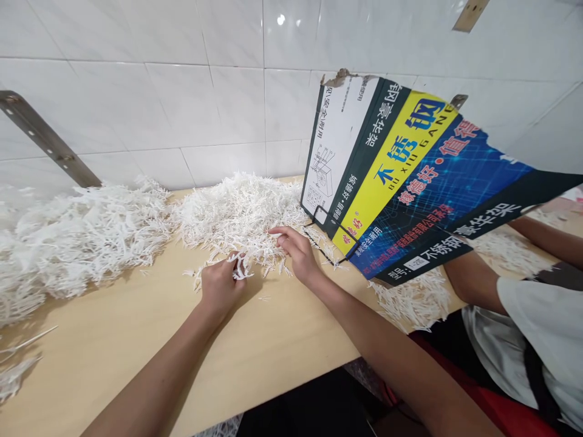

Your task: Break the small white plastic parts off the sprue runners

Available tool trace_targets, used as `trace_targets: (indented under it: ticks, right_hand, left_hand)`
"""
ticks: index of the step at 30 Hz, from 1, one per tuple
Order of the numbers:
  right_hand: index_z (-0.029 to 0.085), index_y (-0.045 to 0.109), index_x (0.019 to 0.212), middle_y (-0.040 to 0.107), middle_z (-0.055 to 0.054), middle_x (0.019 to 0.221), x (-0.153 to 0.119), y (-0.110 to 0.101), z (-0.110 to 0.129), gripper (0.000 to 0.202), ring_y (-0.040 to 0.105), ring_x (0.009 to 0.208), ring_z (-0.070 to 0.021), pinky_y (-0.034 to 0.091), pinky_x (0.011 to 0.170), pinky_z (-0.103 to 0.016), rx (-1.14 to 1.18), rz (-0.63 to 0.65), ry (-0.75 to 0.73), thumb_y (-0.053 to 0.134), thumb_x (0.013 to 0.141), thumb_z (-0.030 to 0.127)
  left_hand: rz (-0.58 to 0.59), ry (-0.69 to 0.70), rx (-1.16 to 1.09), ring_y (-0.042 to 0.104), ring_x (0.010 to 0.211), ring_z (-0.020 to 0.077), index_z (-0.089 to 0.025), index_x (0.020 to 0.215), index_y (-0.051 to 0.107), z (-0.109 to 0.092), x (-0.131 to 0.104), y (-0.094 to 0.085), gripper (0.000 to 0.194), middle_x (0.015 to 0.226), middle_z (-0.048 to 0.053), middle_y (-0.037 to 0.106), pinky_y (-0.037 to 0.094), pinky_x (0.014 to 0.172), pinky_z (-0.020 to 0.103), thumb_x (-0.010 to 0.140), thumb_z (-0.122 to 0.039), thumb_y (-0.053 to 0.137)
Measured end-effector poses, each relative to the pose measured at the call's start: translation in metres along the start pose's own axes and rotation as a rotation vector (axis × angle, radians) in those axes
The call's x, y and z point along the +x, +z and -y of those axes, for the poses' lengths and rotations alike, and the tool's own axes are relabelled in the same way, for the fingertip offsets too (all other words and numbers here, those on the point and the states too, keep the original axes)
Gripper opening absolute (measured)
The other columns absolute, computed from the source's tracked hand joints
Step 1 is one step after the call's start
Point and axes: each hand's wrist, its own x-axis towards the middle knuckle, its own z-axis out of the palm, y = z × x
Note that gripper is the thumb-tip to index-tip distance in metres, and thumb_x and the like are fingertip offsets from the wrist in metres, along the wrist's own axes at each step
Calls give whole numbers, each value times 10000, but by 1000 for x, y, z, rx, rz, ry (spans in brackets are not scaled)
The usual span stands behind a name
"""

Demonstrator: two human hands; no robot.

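My left hand (219, 284) is closed around some small white branched plastic pieces (241, 267), which stick out between the fingers and thumb. It is just above the table, at the front of a heap of similar white pieces (241, 209). Close by on the right, my right hand (297, 254) has its fingers stretched out and apart at the heap's edge, and nothing shows in its grasp. A few loose pieces lie between and around both hands.
A larger white heap (82, 237) covers the left of the wooden table (150, 340). On the right, a printed cardboard sheet (387, 164) stands as a divider, with a black wire frame at its base. Beyond it sits another person (537, 328) beside more white pieces (416, 300). A metal bracket (50, 139) juts from the tiled wall.
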Motion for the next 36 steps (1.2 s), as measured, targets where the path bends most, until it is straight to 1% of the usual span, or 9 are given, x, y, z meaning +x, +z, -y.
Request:
trace_targets:
  ticks: [3, 7, 10, 15, 20, 24, 29, 34, 36]
  right_hand:
    - [206, 717, 1198, 668, -30, 862, -4, 5, 9, 386, 558, 719, -153, 400, 631, -263, 236, 229, 90, 557, 914, 413]
    - [168, 719, 917, 597, 8, 666, -5, 15, 12, 333, 457, 560, -107, 309, 523, -242, 285, 385, 234, 690, 836, 490]
    - [160, 693, 825, 533, 25, 602, -2, 17, 8, 370, 424, 538, -96, 289, 507, -235, 286, 327, 265, 688, 845, 529]
    - [187, 661, 1072, 661, -45, 874, 0, 10, 1, 358, 511, 606, -118, 309, 480, -234, 301, 148, 253, 585, 892, 487]
    - [229, 587, 1281, 677, -66, 1055, -10, 11, 5, 499, 606, 766, -169, 487, 717, -295, -279, 0, -126, 700, 854, 462]
    - [226, 610, 1303, 711, -98, 1098, -15, 21, 6, 478, 659, 842, -213, 499, 806, -322, -537, -36, -251, 695, 900, 470]
    - [217, 670, 1205, 744, -99, 1102, -11, 19, 2, 279, 683, 824, -191, 507, 816, -313, -488, 2, -297, 507, 1034, 365]
    - [224, 690, 1093, 743, -82, 1106, -7, 13, 4, 200, 680, 898, -194, 518, 774, -294, -351, 26, -232, 549, 988, 317]
    - [223, 690, 1046, 742, -61, 1040, -6, 13, 5, 170, 665, 832, -176, 508, 718, -273, -275, 34, -161, 576, 962, 316]
  left_hand:
    - [-7, -81, -36, 564, 469, 187, -211, 628, 585, 2, 0, 2, 97, 485, 32, 588, 358, 523, 270, 618, -182, 493]
    - [-28, -151, -46, 572, 489, 190, -212, 645, 572, 5, -2, 4, 97, 519, 39, 608, 361, 540, 277, 623, -184, 482]
    - [-6, -137, -55, 587, 495, 202, -210, 666, 590, 6, -2, 4, 120, 522, 42, 612, 372, 544, 280, 613, -190, 485]
    - [23, -135, -31, 643, 540, 238, -202, 727, 648, 5, 0, 4, 187, 564, 64, 664, 393, 555, 294, 636, -196, 485]
    - [42, -146, 21, 631, 517, 220, -195, 769, 667, 1, 2, 2, 199, 563, 51, 673, 384, 554, 282, 671, -193, 493]
    - [57, -100, 41, 635, 514, 227, -195, 706, 647, 1, 1, 4, 152, 535, 51, 656, 367, 541, 280, 648, -187, 507]
    - [78, -42, 70, 640, 520, 235, -193, 694, 657, -1, 2, 4, 159, 542, 59, 663, 349, 537, 285, 638, -160, 512]
    - [109, -90, 60, 633, 517, 228, -201, 684, 662, -3, 4, 1, 148, 524, 51, 652, 344, 534, 280, 664, -159, 521]
    - [110, -97, 66, 631, 517, 225, -202, 679, 662, -4, 4, 1, 150, 518, 49, 649, 345, 533, 278, 655, -155, 521]
